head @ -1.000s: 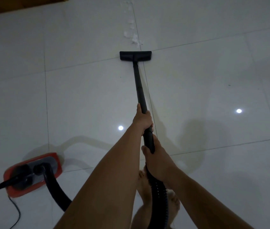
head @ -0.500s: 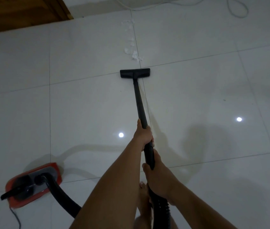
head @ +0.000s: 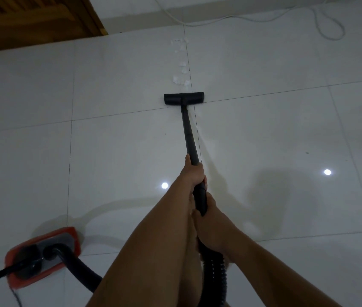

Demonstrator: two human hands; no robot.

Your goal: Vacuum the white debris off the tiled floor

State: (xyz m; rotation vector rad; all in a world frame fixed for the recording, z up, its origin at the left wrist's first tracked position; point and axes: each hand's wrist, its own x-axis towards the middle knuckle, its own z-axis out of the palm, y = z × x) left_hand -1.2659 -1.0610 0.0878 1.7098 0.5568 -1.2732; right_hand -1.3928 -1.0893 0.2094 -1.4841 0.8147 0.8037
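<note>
Your left hand [head: 194, 171] is forward, fingers wrapped round the black wand [head: 189, 138]. Your right hand [head: 212, 222] grips further back, just above the ribbed hose [head: 214, 273]. The floor nozzle [head: 183, 99] sits flat on the tiled floor [head: 109, 151], just short of the white debris [head: 181, 79]. The debris is a thin trail running straight away from you along the left of a grout line, on the same axis as the wand and inside the nozzle's width. My read: push straight forward, no side sweep. Watch the white cable [head: 321, 29], which crosses just past the trail's far end.
</note>
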